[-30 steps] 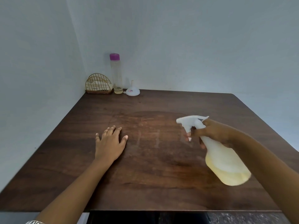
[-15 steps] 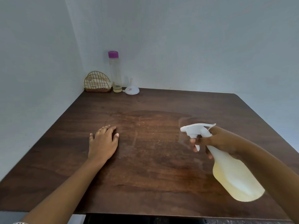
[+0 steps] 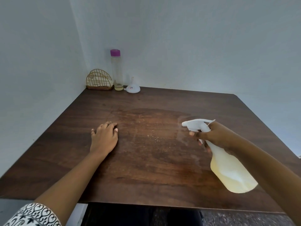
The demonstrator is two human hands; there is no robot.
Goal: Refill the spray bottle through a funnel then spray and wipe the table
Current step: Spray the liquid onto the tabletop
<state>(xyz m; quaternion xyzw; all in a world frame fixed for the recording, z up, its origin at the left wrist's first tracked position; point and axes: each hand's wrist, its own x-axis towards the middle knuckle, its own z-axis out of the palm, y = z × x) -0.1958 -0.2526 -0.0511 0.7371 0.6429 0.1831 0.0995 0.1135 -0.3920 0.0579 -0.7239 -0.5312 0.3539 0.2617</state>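
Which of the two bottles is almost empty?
The tall clear bottle with the purple cap in the back corner: only a little liquid at its bottom. The spray bottle in the right hand holds far more.

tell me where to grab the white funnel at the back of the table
Pinch the funnel by its narrow spout, coming from above. It sits mouth-down with the spout pointing straight up, and the tall bottle stands close on its left, so the top is the free side.
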